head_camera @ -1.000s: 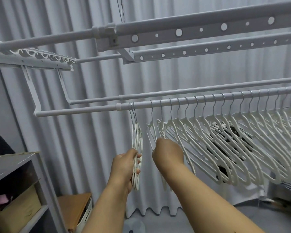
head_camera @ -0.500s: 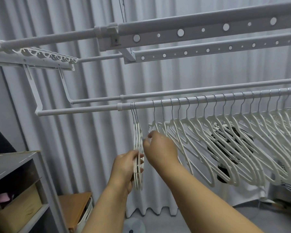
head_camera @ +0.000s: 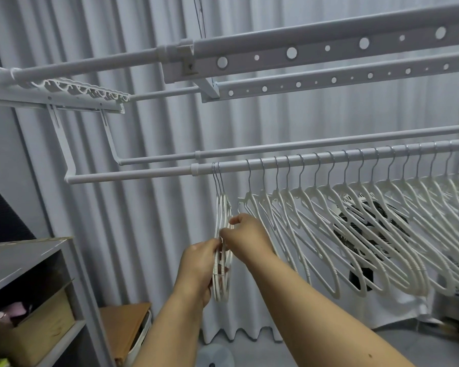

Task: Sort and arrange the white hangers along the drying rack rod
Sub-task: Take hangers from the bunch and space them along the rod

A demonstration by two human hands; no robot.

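Observation:
A small bunch of white hangers [head_camera: 222, 215] hangs edge-on from the near rack rod [head_camera: 133, 174], just right of its joint. My left hand [head_camera: 198, 268] grips the lower part of that bunch. My right hand [head_camera: 245, 237] pinches the bunch's right side with fingertips, just above the left hand. To the right, a long row of white hangers [head_camera: 355, 234] with metal hooks is spread along the same rod, all slanted the same way.
A second rod [head_camera: 276, 149] runs behind, and perforated rack bars [head_camera: 302, 53] sit overhead. Grey curtains hang behind. A grey shelf [head_camera: 24, 260] with a cardboard box [head_camera: 37, 332] stands at lower left. A dark fan [head_camera: 361, 234] shows behind the hanger row.
My right hand left the first hangers of the row and moved left and up to the bunch that my left hand holds. The left hand kept its grip.

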